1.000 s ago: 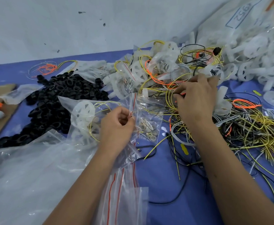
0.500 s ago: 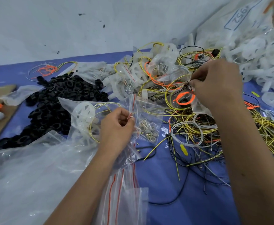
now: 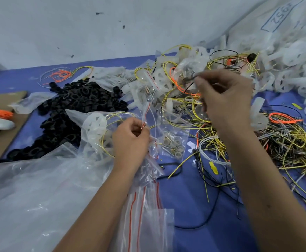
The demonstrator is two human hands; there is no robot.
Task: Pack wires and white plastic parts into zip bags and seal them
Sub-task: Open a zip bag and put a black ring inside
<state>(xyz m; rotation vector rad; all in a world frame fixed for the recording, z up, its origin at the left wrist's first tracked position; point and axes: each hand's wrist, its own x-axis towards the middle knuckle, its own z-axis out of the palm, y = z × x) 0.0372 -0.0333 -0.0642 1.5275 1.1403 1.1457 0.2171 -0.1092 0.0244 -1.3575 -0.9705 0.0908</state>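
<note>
The zip bag (image 3: 101,131) lies at centre-left on the blue surface (image 3: 188,211), already holding a white plastic wheel (image 3: 94,124) and a yellow wire loop, and not yet sealed. Its long axis runs 9 to 3 o'clock, mouth toward 3 o'clock. The left hand (image 3: 130,140) pinches the red-striped mouth. The right hand (image 3: 224,99), at 1 o'clock, pinches wires (image 3: 188,80) lifted from the tangle. Many loose parts remain.

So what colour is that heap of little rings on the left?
Black: the heap of rings, clearest in the head view.
</note>
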